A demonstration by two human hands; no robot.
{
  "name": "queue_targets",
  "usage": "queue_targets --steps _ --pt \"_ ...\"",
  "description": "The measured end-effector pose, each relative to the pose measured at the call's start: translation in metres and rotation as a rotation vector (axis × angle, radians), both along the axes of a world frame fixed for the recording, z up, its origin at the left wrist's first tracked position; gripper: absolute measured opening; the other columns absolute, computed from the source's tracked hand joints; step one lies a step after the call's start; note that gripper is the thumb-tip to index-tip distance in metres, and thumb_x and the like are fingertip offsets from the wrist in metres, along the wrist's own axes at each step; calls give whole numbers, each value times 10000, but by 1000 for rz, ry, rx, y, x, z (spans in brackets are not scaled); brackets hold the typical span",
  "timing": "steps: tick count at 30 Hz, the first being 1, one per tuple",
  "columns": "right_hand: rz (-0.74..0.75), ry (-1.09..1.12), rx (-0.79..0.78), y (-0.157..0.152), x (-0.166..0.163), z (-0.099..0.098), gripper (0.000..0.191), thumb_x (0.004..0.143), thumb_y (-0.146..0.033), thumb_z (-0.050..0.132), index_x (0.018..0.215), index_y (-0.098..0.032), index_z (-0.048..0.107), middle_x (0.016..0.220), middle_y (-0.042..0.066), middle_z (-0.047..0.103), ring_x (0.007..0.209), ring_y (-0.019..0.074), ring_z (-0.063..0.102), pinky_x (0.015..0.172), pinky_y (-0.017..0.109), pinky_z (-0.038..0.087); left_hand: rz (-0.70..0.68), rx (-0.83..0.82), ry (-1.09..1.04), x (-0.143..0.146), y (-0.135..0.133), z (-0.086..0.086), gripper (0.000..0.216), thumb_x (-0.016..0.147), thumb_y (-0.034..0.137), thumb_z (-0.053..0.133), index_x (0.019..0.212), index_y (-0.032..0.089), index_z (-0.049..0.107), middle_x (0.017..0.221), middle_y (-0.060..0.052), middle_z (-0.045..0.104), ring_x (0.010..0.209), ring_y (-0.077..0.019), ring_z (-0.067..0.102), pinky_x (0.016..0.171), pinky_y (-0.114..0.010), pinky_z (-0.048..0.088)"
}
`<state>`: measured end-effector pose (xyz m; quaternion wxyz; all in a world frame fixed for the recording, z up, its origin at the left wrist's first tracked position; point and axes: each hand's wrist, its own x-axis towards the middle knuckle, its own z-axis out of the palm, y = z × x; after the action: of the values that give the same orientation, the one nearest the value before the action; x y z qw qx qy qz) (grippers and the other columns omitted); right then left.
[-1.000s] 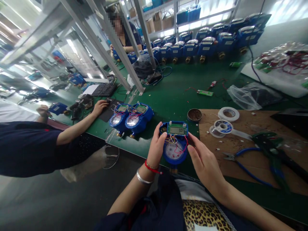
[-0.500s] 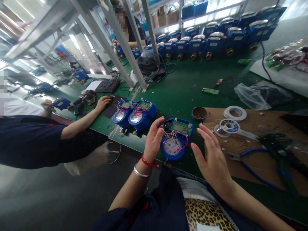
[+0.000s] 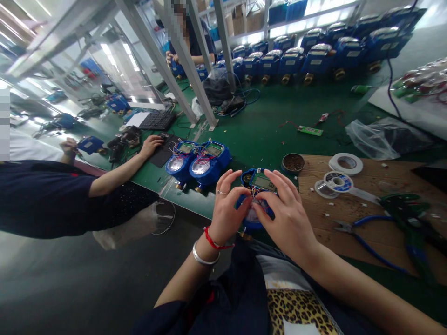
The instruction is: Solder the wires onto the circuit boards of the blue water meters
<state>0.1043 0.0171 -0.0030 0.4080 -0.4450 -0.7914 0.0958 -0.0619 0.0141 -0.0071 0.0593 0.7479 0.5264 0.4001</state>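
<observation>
One co-worker's hand [image 3: 151, 144] rests on a dark pad [image 3: 162, 157] at the left, and next to it two blue meters [image 3: 197, 164] stand side by side on the green table [image 3: 265, 130]. Our left hand [image 3: 226, 211] curls around the left side of the wired meter [image 3: 263, 181] at the near table edge and our right hand [image 3: 284, 216] closes over its dial from the other side, fingertips of both meeting at the coloured wires [image 3: 257, 194], though we cannot tell if a wire is pinched. Further right lie a round tin [image 3: 293, 162], a solder spool [image 3: 333, 182] and blue-handled pliers [image 3: 363, 235]
</observation>
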Motion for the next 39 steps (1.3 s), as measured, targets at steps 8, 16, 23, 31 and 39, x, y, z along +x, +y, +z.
queue_targets --steps 8,16,23,31,39 --pt "-31 55 -18 12 6 -3 119 912 -236 562 855 -189 656 1349 110 562 1329 278 446 1098 512 407 -26 -143 -208 -5 3 5 26 911 187 563 898 200 581 1284 -88 586 1244 -232 520 1055 -446 421" --pt "-36 115 -51 13 6 -8 137 927 -223 540 853 -181 648 1283 111 612 1298 265 475 1088 499 422 -57 -258 -437 -3 10 3 38 927 210 541 950 206 570 1076 -70 657 1005 -192 640 919 -357 510" --pt "-42 133 -39 13 7 -9 115 911 -221 568 844 -176 651 1268 104 622 1282 260 489 1084 483 428 68 -4 -94 -5 -4 -1 24 877 208 644 886 191 631 1327 -84 542 1252 -239 503 1060 -454 422" --pt "-48 132 -39 12 7 -10 98 904 -206 581 841 -169 648 1265 106 623 1284 253 485 1094 456 422 135 33 -9 8 -5 -3 58 875 212 645 925 182 643 1358 -99 543 1342 -267 418 1107 -507 385" --pt "-48 134 -44 13 7 -10 110 908 -205 575 838 -160 647 1260 119 624 1277 255 491 1089 457 424 125 37 -65 11 -10 -9 25 883 157 619 879 178 606 1337 -92 543 1322 -254 445 1086 -497 406"
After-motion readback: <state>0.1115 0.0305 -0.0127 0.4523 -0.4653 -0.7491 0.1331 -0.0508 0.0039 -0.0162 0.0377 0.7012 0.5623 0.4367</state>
